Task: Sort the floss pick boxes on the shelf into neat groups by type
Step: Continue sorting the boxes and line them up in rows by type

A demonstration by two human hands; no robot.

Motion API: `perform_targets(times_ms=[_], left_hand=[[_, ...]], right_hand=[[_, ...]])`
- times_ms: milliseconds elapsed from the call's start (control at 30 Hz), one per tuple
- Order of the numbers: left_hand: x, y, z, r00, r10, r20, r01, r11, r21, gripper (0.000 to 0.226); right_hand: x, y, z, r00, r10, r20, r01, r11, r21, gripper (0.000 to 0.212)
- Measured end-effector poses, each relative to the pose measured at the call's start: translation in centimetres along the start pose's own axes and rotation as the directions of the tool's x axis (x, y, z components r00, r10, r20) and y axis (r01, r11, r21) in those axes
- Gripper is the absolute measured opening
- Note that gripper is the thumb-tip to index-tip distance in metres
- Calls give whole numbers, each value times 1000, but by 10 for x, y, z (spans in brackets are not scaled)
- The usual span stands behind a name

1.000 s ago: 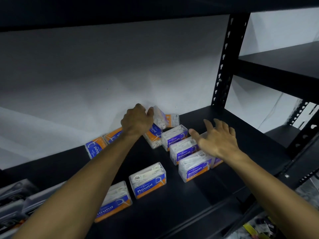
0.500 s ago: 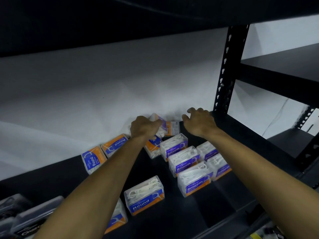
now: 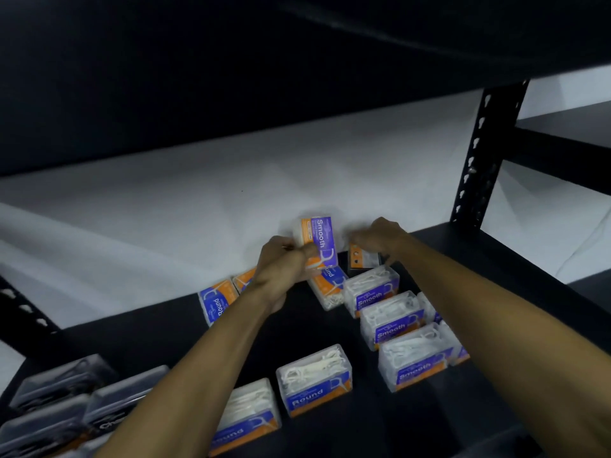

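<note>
My left hand (image 3: 284,262) grips a purple Smooth floss pick box (image 3: 320,241), lifted upright near the white back wall. My right hand (image 3: 380,234) is closed over another box (image 3: 362,259) at the back of the black shelf (image 3: 158,335). Below the lifted box lies a tilted orange box (image 3: 329,285). A row of three Smooth boxes (image 3: 391,320) runs along the right, with more behind it. Two Round boxes (image 3: 314,380) stand in front, and two Round boxes (image 3: 216,300) lean at the back left.
Dark clear-lidded cases (image 3: 66,404) sit at the front left. A black perforated upright (image 3: 479,153) stands at the right, with another shelf bay beyond. The shelf above hangs low overhead.
My left hand has lifted the Smooth box up off the pile and turned it upright. My right hand went from the Smooth row to the back box and closed on it.
</note>
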State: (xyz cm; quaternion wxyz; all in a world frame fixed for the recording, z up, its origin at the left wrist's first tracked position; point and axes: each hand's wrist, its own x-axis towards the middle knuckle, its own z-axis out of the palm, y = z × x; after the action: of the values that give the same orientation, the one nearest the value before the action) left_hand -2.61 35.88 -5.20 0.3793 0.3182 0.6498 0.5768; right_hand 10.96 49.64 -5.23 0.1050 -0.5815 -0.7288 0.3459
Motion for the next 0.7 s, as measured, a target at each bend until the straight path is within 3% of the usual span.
perform_targets(times_ms=[100, 300, 500, 700], left_hand=[[-5, 4, -7, 1000, 20, 17, -19, 997, -76, 33], [-13, 9, -16, 996, 58, 70, -50, 993, -109, 37], [-11, 14, -23, 1000, -1, -11, -1, 994, -111, 40], [-14, 18, -24, 994, 11, -111, -14, 1000, -24, 36]], right_hand=[[-3, -4, 5, 1000, 8, 5, -8, 998, -68, 69], [1, -6, 15, 1000, 24, -3, -24, 983, -182, 57], [-1, -2, -5, 1000, 20, 1, -20, 989, 144, 36], [-5, 7, -28, 999, -34, 26, 13, 815, 579, 31]])
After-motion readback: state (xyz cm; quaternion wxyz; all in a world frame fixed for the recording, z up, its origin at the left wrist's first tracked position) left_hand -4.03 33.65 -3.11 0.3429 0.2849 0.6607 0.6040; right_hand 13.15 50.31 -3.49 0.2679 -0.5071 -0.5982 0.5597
